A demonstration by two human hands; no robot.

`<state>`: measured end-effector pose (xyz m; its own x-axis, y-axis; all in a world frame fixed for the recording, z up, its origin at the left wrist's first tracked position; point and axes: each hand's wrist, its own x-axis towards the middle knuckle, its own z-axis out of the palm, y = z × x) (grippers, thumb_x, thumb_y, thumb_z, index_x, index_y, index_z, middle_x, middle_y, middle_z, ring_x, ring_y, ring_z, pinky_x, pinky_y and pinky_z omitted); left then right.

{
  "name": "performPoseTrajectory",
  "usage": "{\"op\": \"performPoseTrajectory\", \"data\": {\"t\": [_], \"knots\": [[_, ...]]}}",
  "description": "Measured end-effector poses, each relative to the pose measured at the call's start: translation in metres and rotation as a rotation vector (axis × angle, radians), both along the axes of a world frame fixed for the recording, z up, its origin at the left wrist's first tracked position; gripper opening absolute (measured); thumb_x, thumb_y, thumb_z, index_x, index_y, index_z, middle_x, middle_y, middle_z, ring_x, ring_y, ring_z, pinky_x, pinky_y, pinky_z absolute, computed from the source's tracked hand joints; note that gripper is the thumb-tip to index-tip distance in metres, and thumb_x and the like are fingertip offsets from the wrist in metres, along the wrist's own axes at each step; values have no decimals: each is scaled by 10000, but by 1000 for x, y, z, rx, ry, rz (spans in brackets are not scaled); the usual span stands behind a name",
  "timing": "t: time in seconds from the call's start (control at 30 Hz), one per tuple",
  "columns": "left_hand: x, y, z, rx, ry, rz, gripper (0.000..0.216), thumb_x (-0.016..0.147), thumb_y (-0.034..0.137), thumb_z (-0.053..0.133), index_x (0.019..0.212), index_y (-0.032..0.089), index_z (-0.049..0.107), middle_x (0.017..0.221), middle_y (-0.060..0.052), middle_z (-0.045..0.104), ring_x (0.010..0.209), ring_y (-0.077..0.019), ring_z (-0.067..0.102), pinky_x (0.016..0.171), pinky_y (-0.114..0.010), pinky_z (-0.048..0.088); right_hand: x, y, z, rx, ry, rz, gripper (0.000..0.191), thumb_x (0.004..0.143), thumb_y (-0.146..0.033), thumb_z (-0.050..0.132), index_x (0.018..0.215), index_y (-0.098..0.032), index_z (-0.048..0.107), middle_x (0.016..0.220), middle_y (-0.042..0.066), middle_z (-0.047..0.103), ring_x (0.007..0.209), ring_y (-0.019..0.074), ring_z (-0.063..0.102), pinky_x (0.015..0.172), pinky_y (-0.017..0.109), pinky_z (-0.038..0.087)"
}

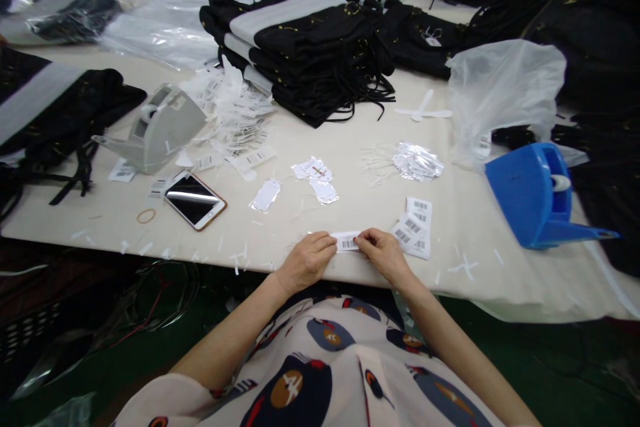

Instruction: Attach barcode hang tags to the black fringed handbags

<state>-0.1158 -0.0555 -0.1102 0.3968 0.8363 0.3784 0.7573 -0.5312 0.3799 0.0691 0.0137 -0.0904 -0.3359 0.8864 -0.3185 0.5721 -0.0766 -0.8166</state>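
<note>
My left hand [309, 259] pinches one end of a white barcode label [346, 241], my right hand [384, 253] the other; the label spans between my fingertips; barcode sheets [419, 230] lie just right of my right fingers; white tags [324, 191] lie beyond my left.

The small barcode label [347, 241] is white with black stripes, and the label sheets [417, 230] match it. The shirt [345, 377] is pale pink, with big dark blue and grey ovals, brown circles and bits of red. One tape dispenser [523, 197] is bright blue, the other tape dispenser [167, 123] is grey. The folded cloth pile [300, 37] is black with light grey bands. The bench [310, 137] is cream.
</note>
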Motion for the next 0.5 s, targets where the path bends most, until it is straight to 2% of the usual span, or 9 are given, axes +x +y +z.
{"op": "performPoseTrajectory", "data": {"t": [0.27, 0.5], "knots": [[0, 0, 0, -14, 3, -13, 186, 835, 115, 423, 942, 135, 573, 998, -75, 603, 993, -179, 496, 871, -320, 446, -1, -1, 0, 39, -53, 3, 224, 734, -369, 481, 668, -181, 585, 544, -3, 553, 524, 138, 488, 535, 256, 365], [2, 1, 3, -54, 111, -33, 292, 849, 142, 393, 1112, 129, 519, 1011, -96, 575, 989, -198, 477, 834, -341, 433, -3, -3, -2, 93, -113, 8, 205, 752, -340, 486, 665, -185, 588, 578, 8, 591, 556, 144, 528, 547, 247, 374]]}}
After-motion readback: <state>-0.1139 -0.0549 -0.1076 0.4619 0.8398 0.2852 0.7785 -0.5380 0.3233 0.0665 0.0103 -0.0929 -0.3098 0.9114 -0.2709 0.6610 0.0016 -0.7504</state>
